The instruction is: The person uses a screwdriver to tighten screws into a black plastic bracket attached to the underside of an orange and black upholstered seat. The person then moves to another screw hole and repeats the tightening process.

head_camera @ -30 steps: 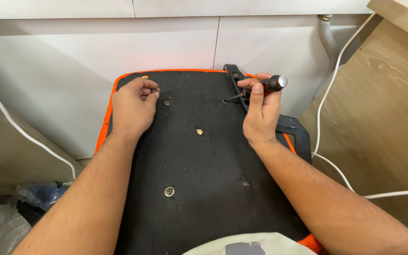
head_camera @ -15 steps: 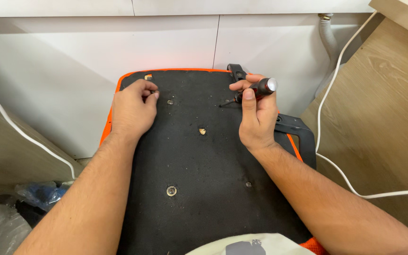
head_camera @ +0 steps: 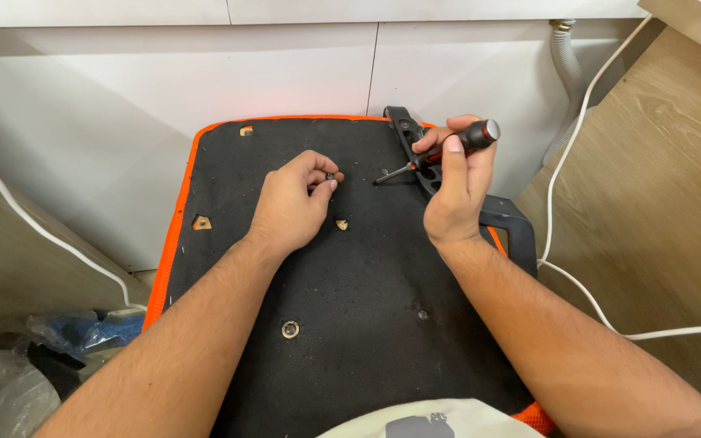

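Left hand (head_camera: 294, 203) pinching a small screw (head_camera: 330, 175) over black panel (head_camera: 350, 324); right hand (head_camera: 456, 191) gripping screwdriver (head_camera: 440, 152), tip just right of it. Armrest (head_camera: 513, 227) right, white cable (head_camera: 578, 276) beyond.

Head camera looks steeply down (probably close) at the lap.

Black-handled screwdriver (head_camera: 440, 152) tilted tip-down over panel; small dark screw (head_camera: 329, 175) pinched.

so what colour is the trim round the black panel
Orange, running along the edge of the black panel; clearest in the head view.
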